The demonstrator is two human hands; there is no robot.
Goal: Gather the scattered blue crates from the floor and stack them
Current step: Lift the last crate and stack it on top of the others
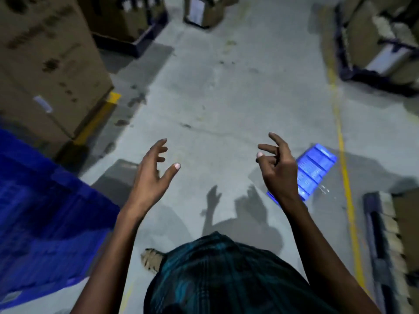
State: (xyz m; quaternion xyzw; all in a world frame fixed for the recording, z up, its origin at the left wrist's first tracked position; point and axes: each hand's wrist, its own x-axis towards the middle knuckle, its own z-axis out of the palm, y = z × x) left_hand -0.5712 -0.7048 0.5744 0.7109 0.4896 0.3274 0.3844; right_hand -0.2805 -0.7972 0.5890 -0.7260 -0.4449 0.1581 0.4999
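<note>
A blue ribbed crate [314,171] lies on the grey floor at the right, partly hidden behind my right wrist. More blue crates [45,211] fill the left edge, close to me and blurred. My left hand [152,175] is raised over the bare floor with loosely spread fingers and holds nothing. My right hand [276,164] is raised too, fingers loosely curled and empty, just left of the lone crate and above it in the picture.
Tall cardboard boxes [45,64] stand at the left, more boxes on dark pallets at the top [204,12] and right [381,41]. A yellow floor line [344,168] runs down the right side. A pallet edge [383,245] sits at the lower right.
</note>
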